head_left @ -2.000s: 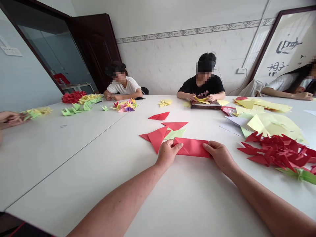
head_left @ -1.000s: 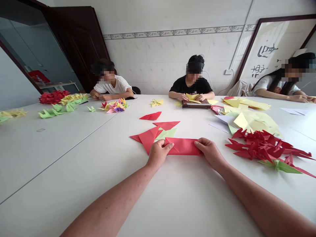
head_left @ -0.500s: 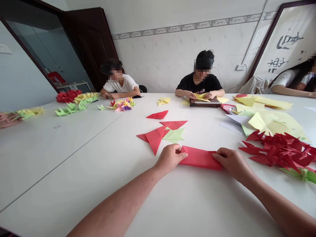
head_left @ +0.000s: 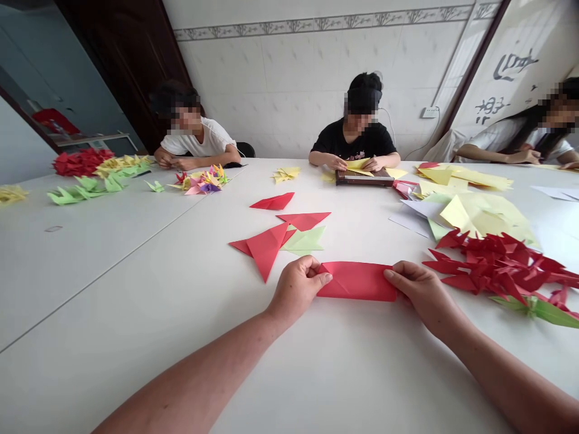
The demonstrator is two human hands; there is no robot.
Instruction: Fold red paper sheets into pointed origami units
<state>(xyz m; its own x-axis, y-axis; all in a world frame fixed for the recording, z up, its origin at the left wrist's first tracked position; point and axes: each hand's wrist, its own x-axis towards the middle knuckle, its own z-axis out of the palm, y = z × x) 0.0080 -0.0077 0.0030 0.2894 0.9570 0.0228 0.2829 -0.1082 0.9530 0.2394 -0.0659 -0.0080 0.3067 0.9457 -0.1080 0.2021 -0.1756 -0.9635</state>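
Pinching red paper (head_left: 357,281) by its ends are left hand (head_left: 295,284) and right hand (head_left: 427,295).

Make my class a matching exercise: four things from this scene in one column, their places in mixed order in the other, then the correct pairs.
Things
1. Red strip
2. Brown board
3. Multicoloured pile
4. Socket

Places
A. On the wall
B. At the table seam
C. Held by the left hand and right hand
D. In front of the person in black

Pairs
1-C, 2-D, 3-B, 4-A
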